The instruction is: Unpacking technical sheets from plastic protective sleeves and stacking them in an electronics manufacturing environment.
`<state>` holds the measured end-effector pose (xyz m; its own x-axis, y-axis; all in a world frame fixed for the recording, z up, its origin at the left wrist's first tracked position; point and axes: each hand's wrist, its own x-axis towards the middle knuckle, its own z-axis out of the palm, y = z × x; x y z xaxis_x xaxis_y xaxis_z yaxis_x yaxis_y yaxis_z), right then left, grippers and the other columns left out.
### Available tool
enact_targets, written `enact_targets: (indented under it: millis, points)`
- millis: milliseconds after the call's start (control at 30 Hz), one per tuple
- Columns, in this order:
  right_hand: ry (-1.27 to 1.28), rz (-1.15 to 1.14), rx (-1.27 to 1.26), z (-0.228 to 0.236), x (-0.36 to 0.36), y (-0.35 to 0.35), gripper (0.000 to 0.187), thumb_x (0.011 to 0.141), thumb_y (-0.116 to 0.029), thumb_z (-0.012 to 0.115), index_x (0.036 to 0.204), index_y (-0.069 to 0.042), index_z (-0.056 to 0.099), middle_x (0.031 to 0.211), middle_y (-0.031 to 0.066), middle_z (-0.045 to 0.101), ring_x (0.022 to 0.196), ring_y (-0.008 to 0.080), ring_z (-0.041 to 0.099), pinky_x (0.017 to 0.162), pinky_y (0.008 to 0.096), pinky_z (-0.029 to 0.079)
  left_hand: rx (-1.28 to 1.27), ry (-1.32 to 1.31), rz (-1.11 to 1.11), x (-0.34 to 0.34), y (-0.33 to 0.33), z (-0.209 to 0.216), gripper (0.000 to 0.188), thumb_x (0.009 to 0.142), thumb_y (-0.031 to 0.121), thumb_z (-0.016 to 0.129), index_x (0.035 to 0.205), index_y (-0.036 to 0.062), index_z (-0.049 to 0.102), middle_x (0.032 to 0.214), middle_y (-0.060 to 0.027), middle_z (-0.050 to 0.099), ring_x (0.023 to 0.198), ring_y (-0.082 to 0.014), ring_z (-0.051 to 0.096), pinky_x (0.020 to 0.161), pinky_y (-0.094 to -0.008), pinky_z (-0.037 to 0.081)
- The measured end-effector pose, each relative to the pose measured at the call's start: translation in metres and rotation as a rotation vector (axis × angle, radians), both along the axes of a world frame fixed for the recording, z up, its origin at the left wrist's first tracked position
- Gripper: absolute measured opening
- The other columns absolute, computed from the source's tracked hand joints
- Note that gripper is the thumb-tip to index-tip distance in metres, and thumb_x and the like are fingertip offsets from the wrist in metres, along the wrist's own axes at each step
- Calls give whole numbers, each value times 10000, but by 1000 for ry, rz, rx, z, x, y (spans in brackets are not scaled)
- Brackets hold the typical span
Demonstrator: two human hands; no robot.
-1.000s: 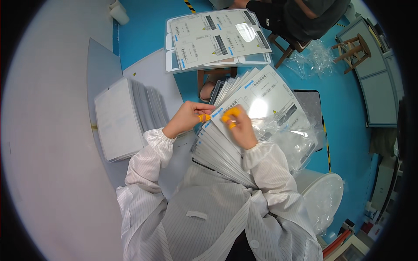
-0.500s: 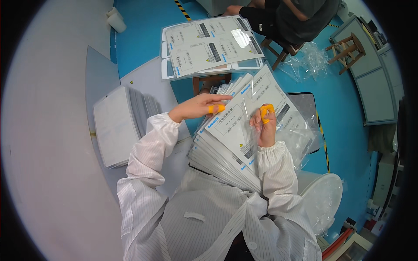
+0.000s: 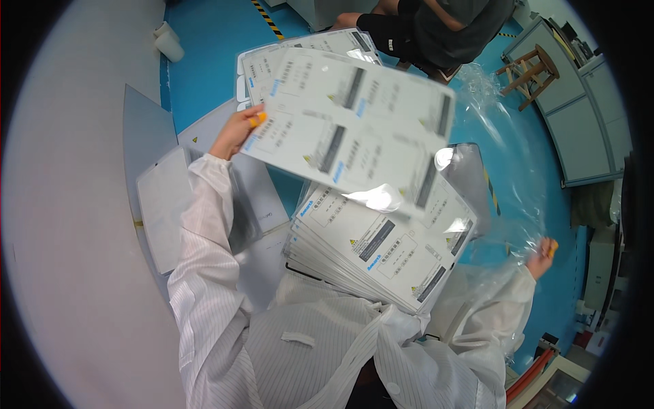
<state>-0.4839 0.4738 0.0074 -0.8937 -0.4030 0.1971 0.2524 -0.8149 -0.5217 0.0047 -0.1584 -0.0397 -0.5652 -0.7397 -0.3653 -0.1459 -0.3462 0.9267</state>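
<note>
We see the left hand [image 3: 235,133], its fingers [image 3: 257,121] capped in orange, closed on the left edge of a white printed label sheet [image 3: 354,129] that hangs in the air, blurred, above a fanned stack of similar white printed sheets [image 3: 378,252] resting on the lap. The right hand [image 3: 543,249] is flung far out to the right, its fingers pinched on a clear, thin plastic film [image 3: 504,170] that billows between it and the stack.

The sheet is held by 1 edge only, so we judge it could flex, fold or slip from the pinch, and its free corner could catch the film. The film is stretched and loose; it may cling, tear, or drag the top sheets of the lap stack, which is already splayed and looks liable to slide toward the blue floor [image 3: 218,61].

A second spread of white sheets [image 3: 272,65] lies beyond, and a white stack [image 3: 163,204] sits on the pale desk [image 3: 75,225] to the left. A seated person [image 3: 443,34] is close by; the swinging sheet could brush them.
</note>
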Motion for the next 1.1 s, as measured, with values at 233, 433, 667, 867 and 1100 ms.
enact_targets:
  millis: [233,433,667,867,1100]
  points:
    - [154,-148,150,40,2,104,238,902,-91,445,678,-63,370,589,25,296,483,96,257,493,223,244,30,239,475,-14,-43,-18,344,889,-26,431,1231,-44,453,1109,-154,559,947,-199,580,785,-260,491]
    - [330,-201,261,98,62,52,150,916,-124,450,822,-14,490,640,11,352,492,77,253,463,213,232,-141,91,554,-30,-53,-52,296,859,16,521,1148,-46,536,971,-133,619,729,-153,607,610,-226,479]
    - [699,-107,666,137,153,-65,363,872,-323,556,1068,-26,484,658,-32,406,492,45,318,426,182,253,-755,-458,571,-11,-33,-43,333,753,202,655,1020,5,634,871,-142,662,723,-207,633,659,-283,482]
    - [561,709,828,61,255,-248,299,805,-293,638,919,-20,594,701,7,551,565,55,472,479,189,353,-580,-274,-65,7,61,-10,216,791,73,592,992,18,647,817,-87,649,747,-126,592,678,-241,466]
    - [727,612,880,-51,337,-328,164,798,-88,622,935,1,614,738,72,618,663,104,571,611,227,449,-587,-465,-494,30,171,18,205,772,63,560,946,14,656,793,-186,644,675,-262,627,649,-311,484]
